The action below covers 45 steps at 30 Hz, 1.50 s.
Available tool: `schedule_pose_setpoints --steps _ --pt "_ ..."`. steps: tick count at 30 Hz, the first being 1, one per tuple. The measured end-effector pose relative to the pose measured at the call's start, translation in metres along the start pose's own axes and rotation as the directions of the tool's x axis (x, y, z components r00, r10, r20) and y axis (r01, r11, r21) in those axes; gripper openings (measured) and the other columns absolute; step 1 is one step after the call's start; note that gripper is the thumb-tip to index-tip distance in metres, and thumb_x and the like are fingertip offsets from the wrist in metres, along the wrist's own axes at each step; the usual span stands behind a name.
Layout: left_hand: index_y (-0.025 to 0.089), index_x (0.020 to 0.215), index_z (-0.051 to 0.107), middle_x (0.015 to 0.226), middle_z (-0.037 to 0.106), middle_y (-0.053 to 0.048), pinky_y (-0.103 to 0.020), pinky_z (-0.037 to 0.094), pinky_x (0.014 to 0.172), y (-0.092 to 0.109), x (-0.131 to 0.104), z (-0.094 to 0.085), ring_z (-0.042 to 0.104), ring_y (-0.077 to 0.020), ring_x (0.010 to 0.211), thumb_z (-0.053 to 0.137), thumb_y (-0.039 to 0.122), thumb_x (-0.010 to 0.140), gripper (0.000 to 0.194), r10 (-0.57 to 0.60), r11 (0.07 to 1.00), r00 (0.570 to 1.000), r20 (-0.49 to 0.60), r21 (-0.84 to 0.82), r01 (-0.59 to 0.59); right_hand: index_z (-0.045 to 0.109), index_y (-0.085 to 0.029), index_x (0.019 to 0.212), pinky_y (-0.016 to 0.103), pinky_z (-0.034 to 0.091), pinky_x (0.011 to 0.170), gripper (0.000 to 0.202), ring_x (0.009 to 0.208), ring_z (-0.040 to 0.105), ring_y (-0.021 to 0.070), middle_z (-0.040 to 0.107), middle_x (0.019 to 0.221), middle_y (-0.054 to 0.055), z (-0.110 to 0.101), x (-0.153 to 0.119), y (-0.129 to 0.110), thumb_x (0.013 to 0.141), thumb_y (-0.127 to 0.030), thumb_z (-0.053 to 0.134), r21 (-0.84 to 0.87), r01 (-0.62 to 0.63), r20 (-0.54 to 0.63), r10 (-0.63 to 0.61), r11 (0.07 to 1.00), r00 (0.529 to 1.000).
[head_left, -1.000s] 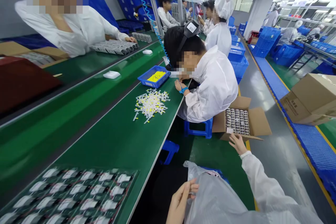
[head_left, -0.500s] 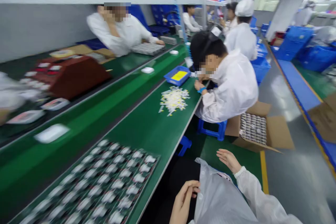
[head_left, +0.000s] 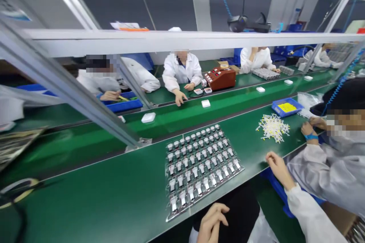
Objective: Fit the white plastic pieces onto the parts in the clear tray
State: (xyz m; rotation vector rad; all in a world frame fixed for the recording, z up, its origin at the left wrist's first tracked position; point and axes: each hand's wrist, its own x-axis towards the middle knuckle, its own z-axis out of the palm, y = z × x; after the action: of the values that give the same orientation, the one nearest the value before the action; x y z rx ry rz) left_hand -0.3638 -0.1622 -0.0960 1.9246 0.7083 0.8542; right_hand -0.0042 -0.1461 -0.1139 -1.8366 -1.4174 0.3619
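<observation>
Head camera view: a green workbench (head_left: 94,205) is seen from a seated place, with a clear tray (head_left: 186,209) laid flat near its front edge. Five slanting rows of small white-topped parts (head_left: 202,168) are held in the tray, and every visible place appears to be filled, so that much can be judged done. No part is seen being lifted out or added.

The left hand (head_left: 212,222) is held above the dark-clothed lap, just off the bench edge by the tray, its fingers loosely bent; nothing is seen gripped. The right hand (head_left: 281,169) is raised beside the bench edge, to the right of the tray, its fingers half curled and close together, with nothing seen between them.

Farther along, white strips with yellow ends (head_left: 273,127) are heaped beside a blue bin (head_left: 273,105) of yellow pieces, near a co-worker's hands. Beyond the bench, white cases (head_left: 148,117) are spaced along a green belt (head_left: 176,107). How much handling is left cannot be told.
</observation>
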Motion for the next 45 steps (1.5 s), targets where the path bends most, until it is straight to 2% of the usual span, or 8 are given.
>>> schedule_pose_setpoints --steps 5,10,15,23,27,32,38,45 --pt "0.02 0.11 0.065 0.116 0.065 -0.012 -0.038 0.052 0.092 -0.024 0.007 -0.024 0.059 -0.024 0.113 0.041 0.004 0.087 0.037 0.26 0.75 0.964 -0.059 0.642 -0.162 0.059 -0.017 0.092 0.038 0.036 0.092 0.029 0.101 0.05 0.0257 0.059 0.1 0.014 -0.002 0.129 0.004 0.078 -0.002 0.037 -0.349 0.166 0.015 -0.171 0.922 0.985" --pt "0.019 0.12 0.063 0.117 0.068 -0.008 -0.037 0.053 0.089 -0.048 0.01 -0.031 0.061 -0.0229 0.111 0.037 0.001 0.083 0.049 0.376 0.47 0.925 0.049 0.851 -0.236 0.056 -0.018 0.068 0.034 0.037 0.082 0.026 0.089 0.053 0.0237 0.059 0.079 0.011 0.009 0.192 0.012 0.069 0.005 0.046 -0.422 0.205 0.133 -0.163 0.883 0.978" --pt "0.02 0.116 0.065 0.119 0.068 -0.006 -0.035 0.052 0.093 -0.066 0.003 -0.03 0.061 -0.0211 0.112 0.041 0.006 0.086 0.041 0.432 0.373 0.898 0.079 0.891 -0.258 0.05 -0.02 0.062 0.034 0.038 0.073 0.021 0.074 0.054 0.022 0.055 0.066 0.007 0.018 0.209 0.014 0.075 -0.004 0.047 -0.359 0.224 0.179 -0.169 0.906 0.969" --pt "0.017 0.104 0.068 0.111 0.071 -0.005 -0.041 0.045 0.105 -0.046 -0.001 -0.041 0.063 -0.0201 0.109 0.039 0.005 0.086 0.036 0.454 0.419 0.891 0.004 0.882 -0.217 0.047 -0.022 0.094 0.029 0.048 0.058 0.024 0.057 0.062 0.0163 0.068 0.071 0.003 0.067 0.205 -0.016 0.087 -0.045 0.05 0.08 0.115 0.233 -0.131 0.99 0.964" --pt "0.019 0.091 0.068 0.104 0.073 -0.006 -0.044 0.041 0.108 -0.056 -0.002 -0.031 0.064 -0.0186 0.105 0.039 0.005 0.085 0.033 0.514 0.432 0.855 -0.067 0.881 -0.191 0.05 -0.02 0.089 0.029 0.051 0.054 0.04 0.053 0.061 0.0157 0.066 0.066 0.002 0.108 0.2 -0.046 0.075 -0.054 0.067 0.507 -0.018 0.234 -0.117 0.862 0.965" --pt "0.02 0.084 0.067 0.089 0.072 -0.004 -0.046 0.04 0.107 -0.046 0.005 -0.032 0.064 -0.0175 0.088 0.043 0.008 0.084 0.027 0.522 0.471 0.845 -0.116 0.866 -0.172 0.063 -0.016 0.089 0.037 0.056 0.075 0.044 0.076 0.069 0.0213 0.071 0.084 0.01 0.148 0.21 -0.067 0.074 -0.057 0.067 0.649 -0.013 0.166 -0.125 0.761 0.978" --pt "0.018 0.103 0.063 0.101 0.067 -0.007 -0.043 0.044 0.095 0.011 0.109 -0.078 0.058 -0.0216 0.095 0.046 0.012 0.087 0.024 0.185 0.642 0.978 0.102 0.74 -0.198 0.066 -0.017 0.099 0.045 0.048 0.095 0.046 0.101 0.065 0.0254 0.07 0.104 0.012 0.173 0.217 -0.059 0.072 -0.054 0.069 0.707 0.031 -0.005 -0.039 0.707 0.999" --pt "0.015 0.103 0.063 0.105 0.061 -0.01 -0.036 0.043 0.091 -0.065 0.286 -0.085 0.053 -0.0232 0.103 0.051 0.023 0.091 0.019 -0.112 0.695 0.991 -0.074 0.707 0.132 0.064 -0.017 0.098 0.039 0.052 0.085 0.04 0.088 0.065 0.0219 0.069 0.095 0.009 0.179 0.221 -0.059 0.077 -0.05 0.066 0.679 0.056 -0.123 0.039 0.732 0.992"
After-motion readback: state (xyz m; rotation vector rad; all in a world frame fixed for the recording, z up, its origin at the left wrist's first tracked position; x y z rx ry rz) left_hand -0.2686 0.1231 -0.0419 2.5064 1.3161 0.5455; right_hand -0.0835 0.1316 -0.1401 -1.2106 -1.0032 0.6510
